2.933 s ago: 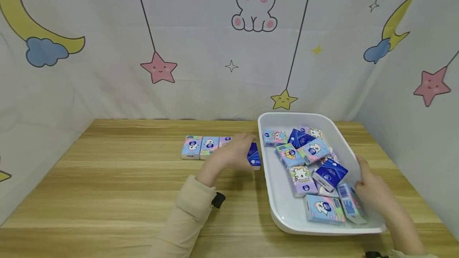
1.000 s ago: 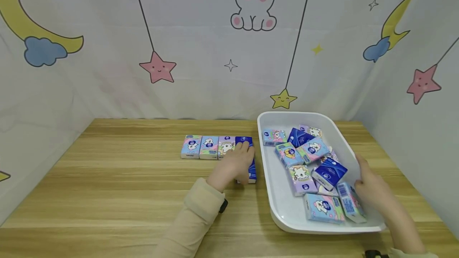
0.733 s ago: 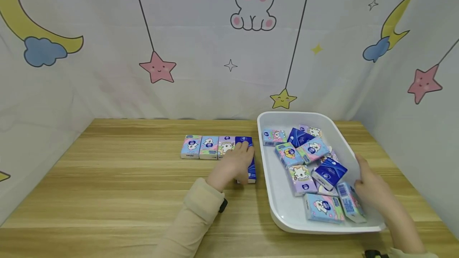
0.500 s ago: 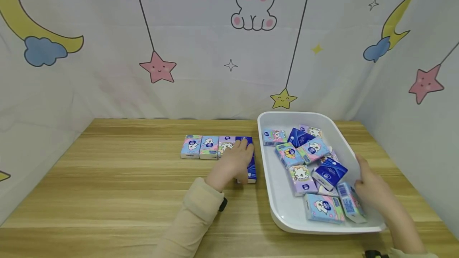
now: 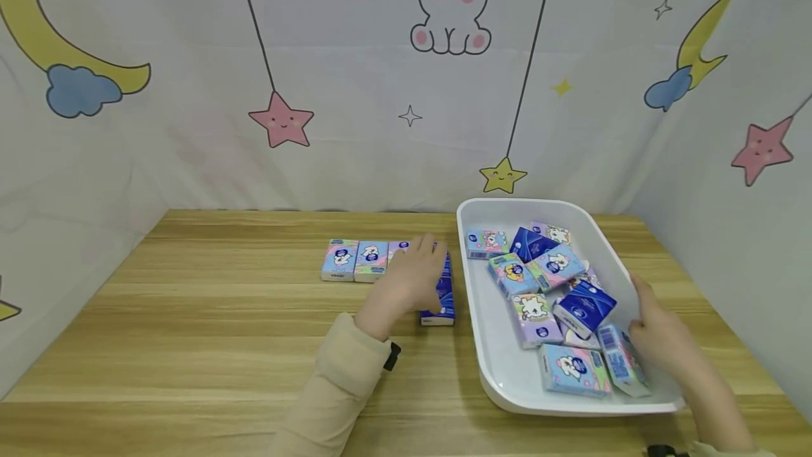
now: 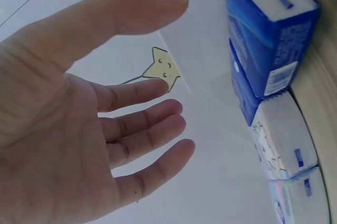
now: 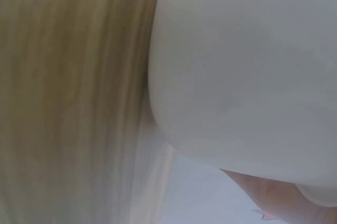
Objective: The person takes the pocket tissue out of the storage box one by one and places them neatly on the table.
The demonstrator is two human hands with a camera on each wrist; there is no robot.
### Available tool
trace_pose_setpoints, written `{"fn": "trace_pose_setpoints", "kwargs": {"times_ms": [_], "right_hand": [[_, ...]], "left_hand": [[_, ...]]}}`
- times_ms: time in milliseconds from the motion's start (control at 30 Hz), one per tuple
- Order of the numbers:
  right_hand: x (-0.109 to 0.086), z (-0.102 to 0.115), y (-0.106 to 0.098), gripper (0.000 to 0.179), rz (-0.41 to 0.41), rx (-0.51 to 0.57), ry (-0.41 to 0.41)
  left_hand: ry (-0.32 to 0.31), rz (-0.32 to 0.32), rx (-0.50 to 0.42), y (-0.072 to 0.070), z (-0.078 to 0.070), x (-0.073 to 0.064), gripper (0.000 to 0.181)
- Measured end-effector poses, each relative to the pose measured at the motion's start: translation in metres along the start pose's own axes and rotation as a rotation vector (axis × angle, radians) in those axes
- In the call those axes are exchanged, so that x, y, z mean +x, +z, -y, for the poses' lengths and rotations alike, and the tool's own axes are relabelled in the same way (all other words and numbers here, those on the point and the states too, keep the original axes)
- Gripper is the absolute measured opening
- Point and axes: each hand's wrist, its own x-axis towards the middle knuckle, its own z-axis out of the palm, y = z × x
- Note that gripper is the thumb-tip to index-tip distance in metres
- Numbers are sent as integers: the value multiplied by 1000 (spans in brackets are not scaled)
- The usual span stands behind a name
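Observation:
My left hand (image 5: 414,275) hovers over the right end of a row of tissue packs, overlapping them in the head view. In the left wrist view its fingers (image 6: 152,129) and thumb are spread, holding nothing, apart from the packs. A dark blue tissue pack (image 6: 263,29) lies nearest, a second blue one directly behind it. Left of these come a lilac tissue pack (image 5: 398,248), partly hidden by the hand, and two light blue tissue packs (image 5: 371,259). My right hand (image 5: 662,337) grips the right rim of a white plastic bin (image 5: 472,316); its fingers (image 7: 279,195) show beneath the rim in the right wrist view.
Inside the bin several tissue packs lie jumbled, among them a blue pack (image 5: 585,307) and a light blue pack (image 5: 574,370). The wooden table (image 5: 190,344) ends against a printed curtain (image 5: 355,161) at the back.
Half a second ago my left hand rested on the front blue pack; it has now let go and lifted slightly, and the pack stays beside the bin. My right hand keeps its place.

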Motion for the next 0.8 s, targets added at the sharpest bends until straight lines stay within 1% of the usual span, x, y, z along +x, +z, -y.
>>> {"fn": "trace_pose_setpoints", "kwargs": {"times_ms": [133, 300, 400, 567, 667, 800], "right_hand": [[0, -1, 0, 74, 8, 5, 7], [1, -1, 0, 74, 3, 0, 8], [0, -1, 0, 73, -3, -5, 4], [0, -1, 0, 73, 0, -2, 3], [1, -2, 1, 73, 0, -2, 2], [1, -2, 1, 73, -5, -1, -6]], "left_hand": [[16, -44, 5, -4, -4, -3, 89], [41, -129, 4, -6, -13, -6, 71], [59, -169, -15, -6, -18, -8, 63], [74, -207, -25, -5, -24, -9, 48], [70, -212, -19, -5, -28, -9, 49], [59, -219, -28, -4, -33, -6, 59]]}}
